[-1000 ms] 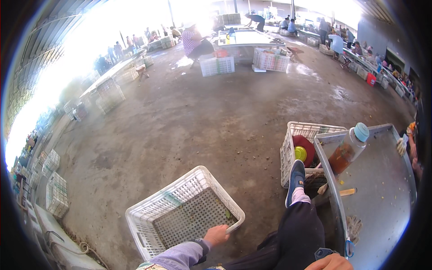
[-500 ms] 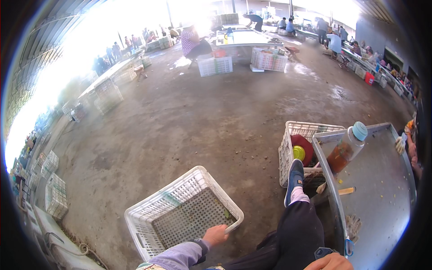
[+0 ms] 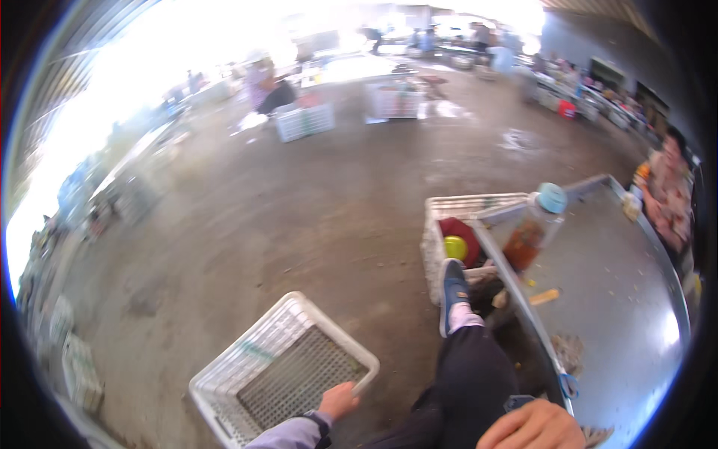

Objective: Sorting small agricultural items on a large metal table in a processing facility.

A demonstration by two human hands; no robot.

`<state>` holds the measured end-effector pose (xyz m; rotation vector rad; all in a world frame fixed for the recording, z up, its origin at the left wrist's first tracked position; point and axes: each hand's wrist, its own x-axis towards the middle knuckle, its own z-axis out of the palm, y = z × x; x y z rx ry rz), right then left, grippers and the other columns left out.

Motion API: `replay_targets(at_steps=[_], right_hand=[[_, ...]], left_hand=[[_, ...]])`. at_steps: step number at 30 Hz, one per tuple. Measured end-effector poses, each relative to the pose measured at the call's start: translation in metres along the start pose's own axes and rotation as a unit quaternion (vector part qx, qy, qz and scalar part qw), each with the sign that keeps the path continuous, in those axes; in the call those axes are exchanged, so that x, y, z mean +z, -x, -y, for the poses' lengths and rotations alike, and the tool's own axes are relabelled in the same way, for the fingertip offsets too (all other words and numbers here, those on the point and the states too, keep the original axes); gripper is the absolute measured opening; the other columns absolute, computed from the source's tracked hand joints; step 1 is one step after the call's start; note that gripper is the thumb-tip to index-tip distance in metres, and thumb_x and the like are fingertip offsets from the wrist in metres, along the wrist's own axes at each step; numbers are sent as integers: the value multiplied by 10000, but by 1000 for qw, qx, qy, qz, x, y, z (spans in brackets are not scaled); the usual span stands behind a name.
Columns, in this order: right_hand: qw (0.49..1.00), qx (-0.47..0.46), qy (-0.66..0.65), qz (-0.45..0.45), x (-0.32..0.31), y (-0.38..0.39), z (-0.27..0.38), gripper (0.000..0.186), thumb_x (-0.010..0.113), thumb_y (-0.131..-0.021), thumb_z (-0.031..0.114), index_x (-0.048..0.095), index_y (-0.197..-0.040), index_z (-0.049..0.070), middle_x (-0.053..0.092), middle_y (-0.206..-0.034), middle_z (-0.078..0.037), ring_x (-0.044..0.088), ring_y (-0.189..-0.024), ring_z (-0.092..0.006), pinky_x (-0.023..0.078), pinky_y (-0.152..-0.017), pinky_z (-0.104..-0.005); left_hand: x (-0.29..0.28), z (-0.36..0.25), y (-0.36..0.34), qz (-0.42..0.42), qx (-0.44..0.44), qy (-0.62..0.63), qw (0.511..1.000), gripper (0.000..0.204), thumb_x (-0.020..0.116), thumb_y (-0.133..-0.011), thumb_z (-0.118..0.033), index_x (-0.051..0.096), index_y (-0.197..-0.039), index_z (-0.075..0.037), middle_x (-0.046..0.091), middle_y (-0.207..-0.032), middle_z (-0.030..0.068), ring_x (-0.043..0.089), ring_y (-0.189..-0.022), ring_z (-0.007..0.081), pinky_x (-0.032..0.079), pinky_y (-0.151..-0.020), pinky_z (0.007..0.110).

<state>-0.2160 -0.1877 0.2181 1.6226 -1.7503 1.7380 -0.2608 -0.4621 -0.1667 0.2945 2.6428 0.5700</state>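
Note:
My left hand (image 3: 340, 400) is closed over the near right rim of a white plastic crate (image 3: 295, 299), which stands on the floor. The crate has a perforated floor with little in it. At the lower edge, my right hand (image 3: 532, 428) is in front of my dark trouser leg, beside the metal table (image 3: 621, 299). Its fingers look loosely stretched, with nothing visible in them; their tips are partly cut off and blurred. Close to it, a blue loop-shaped handle (image 3: 570, 386) sits at the table's edge, next to a worn work glove (image 3: 567, 352).
A bottle (image 3: 527, 236) of brownish liquid with a light-blue cap stands on the table, near a small yellowish handle (image 3: 544, 297). Beyond my foot, another white crate (image 3: 432, 251) holds red and yellow items. A seated person (image 3: 666, 194) is at the table's far right.
The view has turned right, so the surroundings shift left and the seated person shows more fully. My left hand stays on the crate rim; more of my right hand is visible.

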Motion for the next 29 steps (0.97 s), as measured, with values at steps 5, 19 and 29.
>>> replay_targets(at_steps=[5,19,29], right_hand=[[996,-30,60,-62,-28,28,6,564,580,-815,572,679,-765,19,607,-611,-22,568,-517,-173,462,-619,-307],[858,438,188,-192,-39,134,-51,230,564,-889,259,634,-862,42,629,-682,-58,598,-615,-162,456,-609,-285],[872,455,120,-136,-29,164,-79,277,565,-874,307,629,-942,46,652,-839,-106,628,-789,-202,465,-729,-308]], left_hand=[[11,13,-6,23,-29,-23,999,326,591,-758,-320,594,-975,-76,644,-946,147,613,-935,301,478,-818,426],[28,29,-11,-67,76,-32,994,207,499,-800,-229,568,-812,-35,614,-805,212,582,-769,387,480,-642,460],[43,59,-18,-40,121,-125,984,263,500,-810,-278,622,-894,-61,620,-903,175,588,-829,352,488,-724,428]])
